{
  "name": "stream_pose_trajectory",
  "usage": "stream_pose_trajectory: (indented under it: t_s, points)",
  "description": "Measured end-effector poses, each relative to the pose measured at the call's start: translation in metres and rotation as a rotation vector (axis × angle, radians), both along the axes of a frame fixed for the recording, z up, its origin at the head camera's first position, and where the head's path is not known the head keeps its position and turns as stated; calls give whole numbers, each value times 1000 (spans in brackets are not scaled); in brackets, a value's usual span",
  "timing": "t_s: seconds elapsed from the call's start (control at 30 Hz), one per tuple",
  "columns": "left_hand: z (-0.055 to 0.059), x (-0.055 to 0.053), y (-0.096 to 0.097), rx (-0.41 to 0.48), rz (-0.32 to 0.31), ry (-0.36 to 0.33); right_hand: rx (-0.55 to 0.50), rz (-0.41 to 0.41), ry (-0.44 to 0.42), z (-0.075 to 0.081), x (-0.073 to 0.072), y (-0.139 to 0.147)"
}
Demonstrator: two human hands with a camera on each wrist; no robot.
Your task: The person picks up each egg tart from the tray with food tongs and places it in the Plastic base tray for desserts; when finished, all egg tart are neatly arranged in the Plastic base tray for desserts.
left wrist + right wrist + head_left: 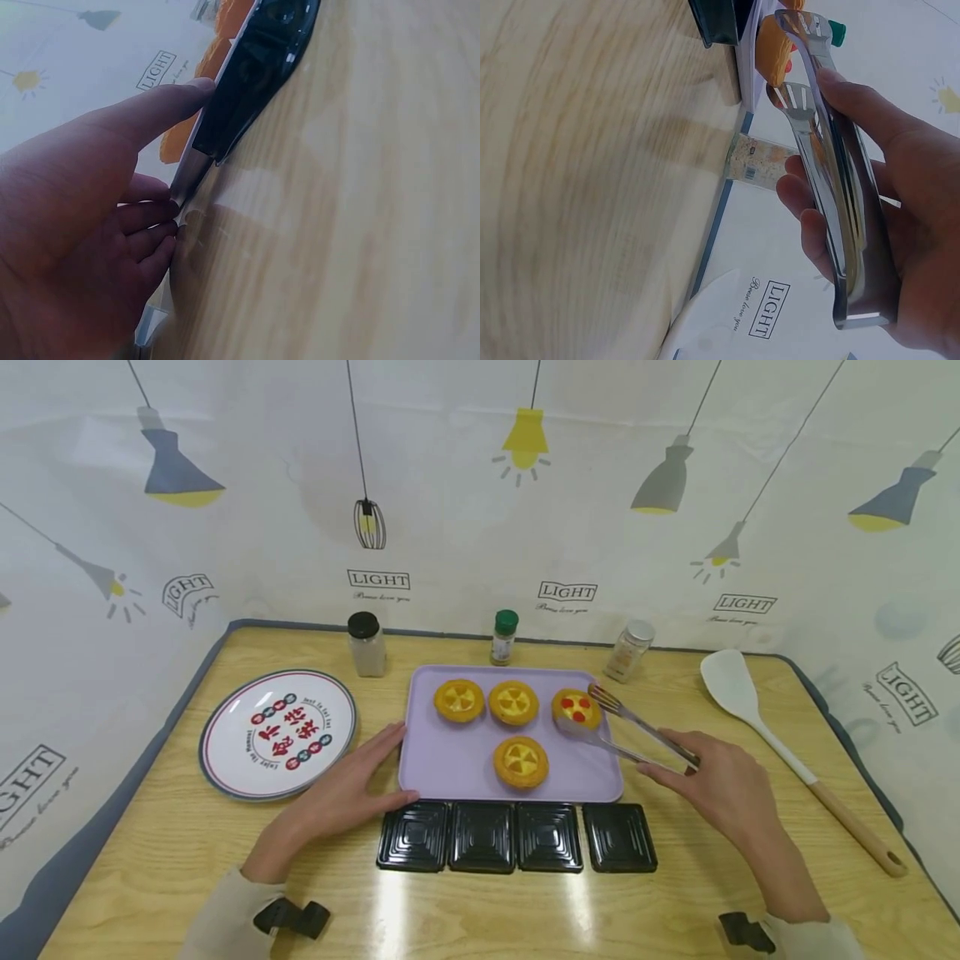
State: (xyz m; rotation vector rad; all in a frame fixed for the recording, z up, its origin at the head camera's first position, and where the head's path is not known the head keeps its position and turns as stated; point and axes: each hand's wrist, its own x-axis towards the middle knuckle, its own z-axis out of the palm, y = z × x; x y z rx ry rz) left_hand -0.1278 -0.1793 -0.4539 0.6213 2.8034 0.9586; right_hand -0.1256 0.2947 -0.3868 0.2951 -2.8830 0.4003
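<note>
A lilac tray [450,768] bears several egg tarts; three have plain yellow tops, like the front tart [521,763]. Red dots top the tart [576,707] at the right. My right hand [723,781] grips metal tongs [641,724], their tips spread on either side of the red-dotted tart. In the right wrist view, the tongs [855,217] lie between thumb and fingers. My left hand [345,789] rests against the tray's front left corner, thumb and fingers extended apart. Its thumb [161,109] touches the rim in the left wrist view.
Black square plastic trays [483,837] line the tray's front edge. A printed plate [247,760] lies left. Behind stand a black-lidded jar [367,647], a green-capped bottle [504,639] and a silver-lidded jar [628,652]. A white spatula [731,685] with wooden handle lies right.
</note>
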Motion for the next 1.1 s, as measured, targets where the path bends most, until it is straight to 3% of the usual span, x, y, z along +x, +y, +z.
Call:
stream_pose_trajectory:
  t_s: [0.87,1.1]
  points:
    - [-2,-1,-1,1,-12,-3,-14,-5,8,-2,-1,-2]
    - [-1,-1,-1,-1,-11,2,-31,9,45,-4,-1,-2]
